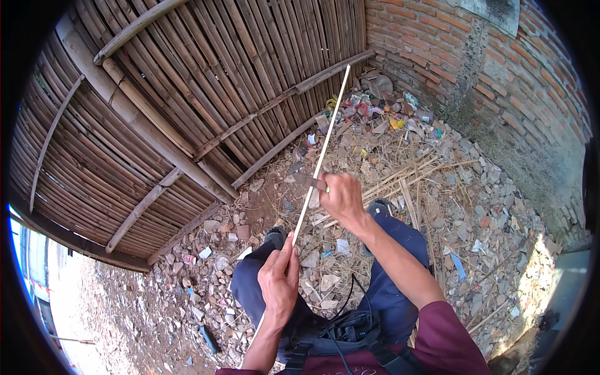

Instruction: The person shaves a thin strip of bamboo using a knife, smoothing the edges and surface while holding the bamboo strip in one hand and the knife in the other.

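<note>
A long, thin, pale bamboo strip (332, 122) slants up and away in front of me. Its lower part is pinched between the thumb and fingers of my left hand (278, 280). My right hand (343, 195) is wrapped round the handle of a knife, with a bit of green showing at the grip. The knife's short dark blade (305, 180) lies across the strip, roughly at its middle, and appears to touch it. Most of the knife handle is hidden in my fingers.
Split strips and straw (406, 178) lie beyond my right foot. Stony, littered ground (450, 206) surrounds my bent legs. A bamboo-slat wall (206, 69) rises at the left, a brick wall (431, 37) at the far right. A black cable and pouch (350, 328) rest at my lap.
</note>
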`<move>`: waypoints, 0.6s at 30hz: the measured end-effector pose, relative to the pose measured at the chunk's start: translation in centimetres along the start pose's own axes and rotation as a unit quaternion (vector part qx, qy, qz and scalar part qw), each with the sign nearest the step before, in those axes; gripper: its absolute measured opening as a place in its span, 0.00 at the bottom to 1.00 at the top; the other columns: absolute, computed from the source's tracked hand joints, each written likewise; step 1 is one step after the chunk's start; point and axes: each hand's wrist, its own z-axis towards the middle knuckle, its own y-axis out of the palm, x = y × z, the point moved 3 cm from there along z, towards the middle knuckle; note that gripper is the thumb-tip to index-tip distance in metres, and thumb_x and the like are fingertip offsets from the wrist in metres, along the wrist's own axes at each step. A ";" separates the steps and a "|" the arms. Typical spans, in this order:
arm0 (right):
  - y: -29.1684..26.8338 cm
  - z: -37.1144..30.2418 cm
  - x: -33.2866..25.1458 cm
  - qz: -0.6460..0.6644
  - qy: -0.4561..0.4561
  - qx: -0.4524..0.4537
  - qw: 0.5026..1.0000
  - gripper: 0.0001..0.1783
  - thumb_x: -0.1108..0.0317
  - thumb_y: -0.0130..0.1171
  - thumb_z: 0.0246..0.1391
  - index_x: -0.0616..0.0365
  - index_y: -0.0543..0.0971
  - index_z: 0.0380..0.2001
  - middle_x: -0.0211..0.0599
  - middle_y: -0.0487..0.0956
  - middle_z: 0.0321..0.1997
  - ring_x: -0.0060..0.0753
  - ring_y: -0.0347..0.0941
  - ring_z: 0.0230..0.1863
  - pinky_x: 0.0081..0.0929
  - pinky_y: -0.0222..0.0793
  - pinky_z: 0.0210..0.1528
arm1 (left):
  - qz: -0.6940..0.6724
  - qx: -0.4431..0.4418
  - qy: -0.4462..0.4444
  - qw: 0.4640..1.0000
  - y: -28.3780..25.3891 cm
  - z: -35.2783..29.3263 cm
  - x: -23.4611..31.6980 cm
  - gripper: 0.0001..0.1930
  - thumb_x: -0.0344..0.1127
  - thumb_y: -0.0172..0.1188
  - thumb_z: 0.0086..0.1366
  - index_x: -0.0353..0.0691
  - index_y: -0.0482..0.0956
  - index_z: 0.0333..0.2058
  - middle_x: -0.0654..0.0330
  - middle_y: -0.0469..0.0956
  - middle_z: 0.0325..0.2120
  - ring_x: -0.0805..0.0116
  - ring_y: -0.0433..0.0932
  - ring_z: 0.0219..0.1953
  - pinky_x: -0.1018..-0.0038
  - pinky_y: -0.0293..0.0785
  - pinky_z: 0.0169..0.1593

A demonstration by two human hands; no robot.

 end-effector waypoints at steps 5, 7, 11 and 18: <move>0.5 0.2 0.2 -0.027 -0.010 0.020 0.999 0.09 0.76 0.57 0.50 0.65 0.86 0.28 0.57 0.79 0.16 0.55 0.79 0.17 0.47 0.72 0.23 | -0.001 0.012 -0.004 1.000 -0.3 -0.6 -0.1 0.19 0.25 0.63 0.72 0.38 0.83 0.60 0.55 0.70 0.22 0.68 0.68 0.22 0.68 0.65 0.29; 0.9 0.6 0.8 -0.013 0.016 0.027 0.999 0.09 0.75 0.57 0.50 0.65 0.86 0.26 0.56 0.79 0.17 0.54 0.79 0.17 0.47 0.71 0.23 | -0.001 0.011 -0.010 1.000 -0.4 -1.0 -0.6 0.20 0.25 0.63 0.71 0.39 0.82 0.61 0.54 0.71 0.22 0.63 0.70 0.22 0.65 0.68 0.30; 1.6 1.8 2.5 -0.048 0.034 0.010 0.998 0.09 0.75 0.58 0.49 0.66 0.86 0.25 0.52 0.80 0.15 0.50 0.78 0.16 0.46 0.70 0.21 | 0.020 -0.001 -0.023 1.000 -1.0 -2.2 -1.1 0.22 0.25 0.64 0.70 0.40 0.82 0.62 0.53 0.73 0.23 0.59 0.73 0.22 0.62 0.70 0.30; 2.4 3.3 6.3 -0.065 0.006 0.110 0.992 0.10 0.78 0.55 0.48 0.65 0.86 0.28 0.40 0.75 0.12 0.33 0.65 0.10 0.36 0.59 0.13 | 0.024 -0.021 -0.046 0.998 -2.5 -5.4 -1.8 0.21 0.25 0.64 0.70 0.40 0.83 0.61 0.53 0.73 0.23 0.58 0.73 0.22 0.62 0.70 0.30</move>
